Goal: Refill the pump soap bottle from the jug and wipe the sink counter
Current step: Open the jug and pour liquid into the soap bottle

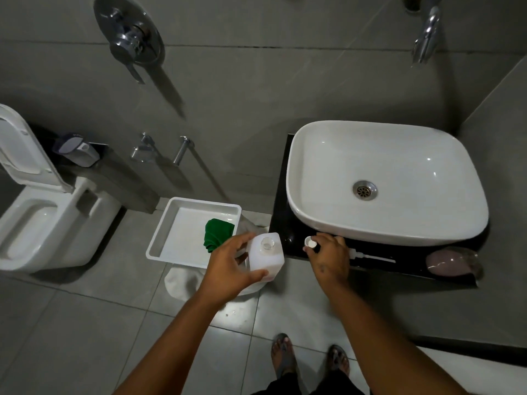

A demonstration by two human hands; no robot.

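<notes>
My left hand (228,266) grips a white square jug (271,259) from the side; its round mouth is uncapped and faces up. The jug is just left of the black sink counter (281,223). At the counter's front left corner, my right hand (328,259) pinches a small white cap (310,242). A white pump head with its tube (370,256) lies flat on the counter, right of that hand. The clear soap bottle (452,263), with pinkish liquid inside, sits at the counter's front right. A green cloth (216,232) lies in a white tray (182,206).
A white basin (385,181) fills most of the counter, with a wall tap (426,38) above. The tray rests on a white stand (182,280) left of the counter. A toilet (42,218) with raised lid stands at far left. My sandalled feet (309,357) are on grey tiles.
</notes>
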